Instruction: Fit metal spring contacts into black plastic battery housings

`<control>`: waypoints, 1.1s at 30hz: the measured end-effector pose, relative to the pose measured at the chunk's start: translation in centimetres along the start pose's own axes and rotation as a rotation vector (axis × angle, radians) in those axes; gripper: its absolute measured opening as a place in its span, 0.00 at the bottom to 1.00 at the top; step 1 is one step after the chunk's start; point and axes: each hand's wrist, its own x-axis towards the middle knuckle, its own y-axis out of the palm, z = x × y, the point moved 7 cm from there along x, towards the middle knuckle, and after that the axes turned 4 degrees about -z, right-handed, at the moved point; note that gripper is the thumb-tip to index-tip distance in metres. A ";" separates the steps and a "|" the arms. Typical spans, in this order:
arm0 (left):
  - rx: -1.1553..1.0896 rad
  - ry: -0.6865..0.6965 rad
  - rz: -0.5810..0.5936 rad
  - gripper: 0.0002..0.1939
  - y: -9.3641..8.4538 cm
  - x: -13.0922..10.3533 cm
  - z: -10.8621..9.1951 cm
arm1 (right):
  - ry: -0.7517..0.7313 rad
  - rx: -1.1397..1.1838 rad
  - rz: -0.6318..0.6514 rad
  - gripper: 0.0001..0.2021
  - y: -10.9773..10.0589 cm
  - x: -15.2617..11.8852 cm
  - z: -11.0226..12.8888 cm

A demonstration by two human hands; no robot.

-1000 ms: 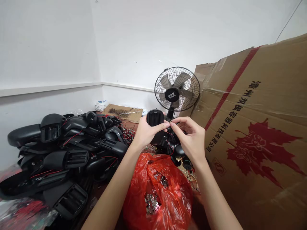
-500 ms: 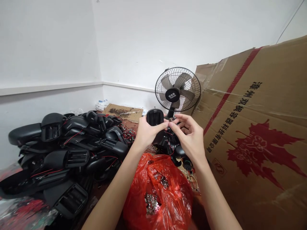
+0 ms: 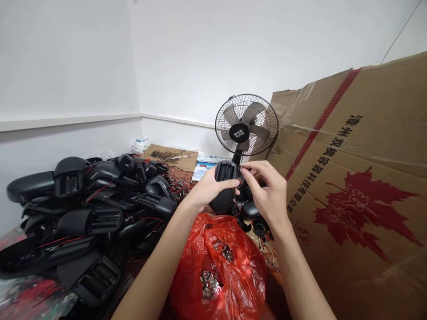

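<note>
My left hand (image 3: 208, 189) is closed around a black plastic housing (image 3: 223, 202), thumb laid across its front. The housing is held upright, its slotted battery compartment (image 3: 227, 172) facing me. At the compartment's upper right edge, my right hand (image 3: 267, 186) pinches a small metal piece (image 3: 241, 167) between thumb and forefinger; its shape is mostly hidden. Below both hands sits an open red plastic bag (image 3: 243, 266) with many shiny small metal parts (image 3: 211, 284) inside.
A heap of similar black housings (image 3: 106, 218) with red wires fills the left side. Behind it lie small wired parts (image 3: 180, 184) and a cardboard sheet (image 3: 171, 156). A fan (image 3: 240, 132) stands behind my hands. A large cardboard box (image 3: 333, 178) leans at the right.
The housing has been lowered and tilted, so its battery compartment and rounded lower body show more. My right fingertips have moved to the compartment's upper right edge.
</note>
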 end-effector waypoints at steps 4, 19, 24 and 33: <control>-0.020 -0.021 0.079 0.26 0.7 0.0 0.5 | -0.210 -0.125 0.042 0.10 0.1 -0.2 1.5; 0.150 0.142 0.074 0.21 1.0 0.1 -0.1 | -0.152 -0.088 -0.060 0.05 -0.5 -0.2 1.4; 0.222 0.148 0.052 0.19 0.9 0.0 -0.2 | -0.141 -0.076 -0.070 0.05 0.0 -0.2 1.1; 0.192 0.111 0.037 0.17 1.0 0.2 0.1 | -0.130 -0.056 -0.104 0.04 0.3 -0.4 0.7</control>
